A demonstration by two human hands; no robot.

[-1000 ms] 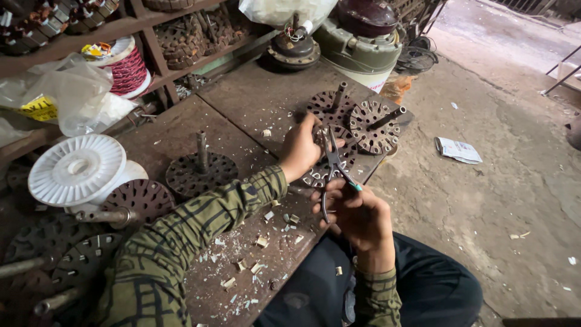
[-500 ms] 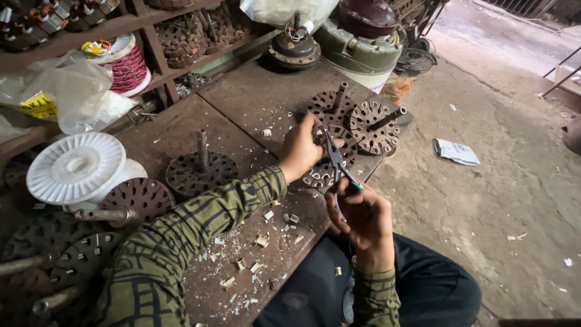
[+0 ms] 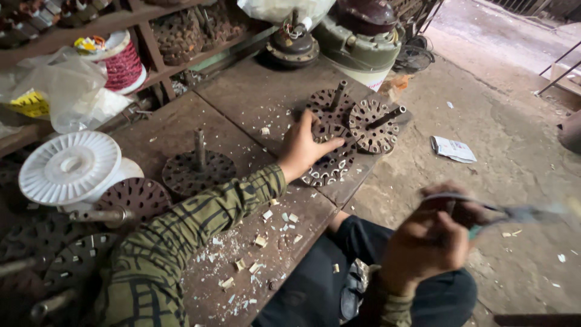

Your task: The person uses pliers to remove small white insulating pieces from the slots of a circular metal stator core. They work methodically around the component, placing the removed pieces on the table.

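Left hand (image 3: 301, 147) spread flat, pressing a slotted rotor core (image 3: 330, 162) at the wooden bench (image 3: 242, 103) edge; right hand (image 3: 426, 242), off the bench and blurred, fist closed around pliers (image 3: 514, 213).

The bench (image 3: 242, 103) is old wood, matt, dark and rough, with pale chips (image 3: 260, 242) of paper or plastic on it. The slotted core (image 3: 330, 160) under the left hand (image 3: 299, 148) is dull, rusty metal; the other cores (image 3: 372, 124) and their shafts look the same, brown and rough. The spool (image 3: 69, 166) is white plastic, smooth and a little glossy. The bag (image 3: 72, 91) is thin, clear, shiny plastic. The sleeve (image 3: 181, 236) is soft woven cloth, matt. The tool (image 3: 514, 213) in the right hand (image 3: 426, 242) is blurred; it seems metal. The floor (image 3: 508, 139) is rough, grey concrete.
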